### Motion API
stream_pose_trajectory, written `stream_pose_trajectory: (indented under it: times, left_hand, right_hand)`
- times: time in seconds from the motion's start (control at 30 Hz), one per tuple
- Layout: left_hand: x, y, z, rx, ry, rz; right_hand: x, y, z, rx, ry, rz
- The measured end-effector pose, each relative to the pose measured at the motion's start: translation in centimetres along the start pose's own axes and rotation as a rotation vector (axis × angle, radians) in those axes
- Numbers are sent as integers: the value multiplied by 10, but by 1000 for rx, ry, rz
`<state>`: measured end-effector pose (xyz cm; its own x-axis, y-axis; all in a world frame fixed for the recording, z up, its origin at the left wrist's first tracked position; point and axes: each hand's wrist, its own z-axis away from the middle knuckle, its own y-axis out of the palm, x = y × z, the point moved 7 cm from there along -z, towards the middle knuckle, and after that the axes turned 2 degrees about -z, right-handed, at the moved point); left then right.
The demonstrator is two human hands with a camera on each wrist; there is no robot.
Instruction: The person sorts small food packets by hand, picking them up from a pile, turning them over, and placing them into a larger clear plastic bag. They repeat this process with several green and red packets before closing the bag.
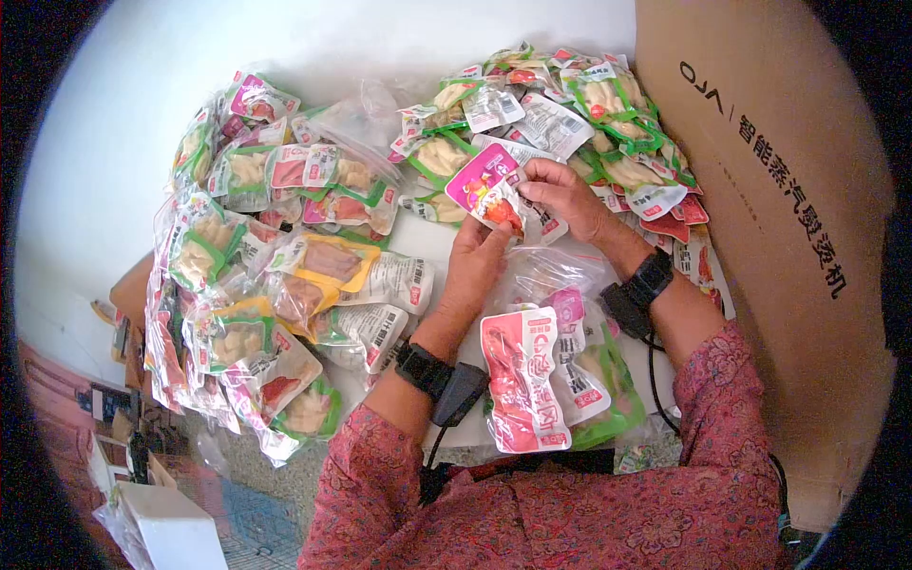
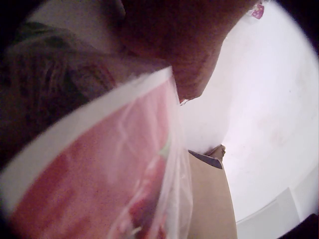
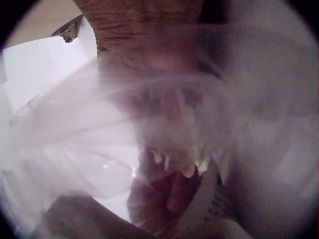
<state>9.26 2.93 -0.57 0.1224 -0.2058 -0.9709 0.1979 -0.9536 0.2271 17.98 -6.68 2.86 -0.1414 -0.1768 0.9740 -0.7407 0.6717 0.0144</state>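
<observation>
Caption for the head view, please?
The left hand and right hand pinch a red packet by a clear bag, amid heaps of packets on a white table beside a cardboard box.

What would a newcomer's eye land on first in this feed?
First, the heaps of green, pink and yellow snack packets covering the white table, one heap at the left and another at the back right. Mid-frame, the left hand and right hand together pinch a small red packet above a clear bag. A big cardboard box with printed characters fills the right side.
</observation>
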Motion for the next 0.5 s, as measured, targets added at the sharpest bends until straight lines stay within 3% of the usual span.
stream_pose_trajectory:
  times: [0.2,0.5]
  left_hand:
    - [1,3,-3,48,84,85]
    - [2,3,-4,92,63,47]
  right_hand:
    - [4,0,0,-8,-47,35]
    - [1,-3,0,-29,-9,54]
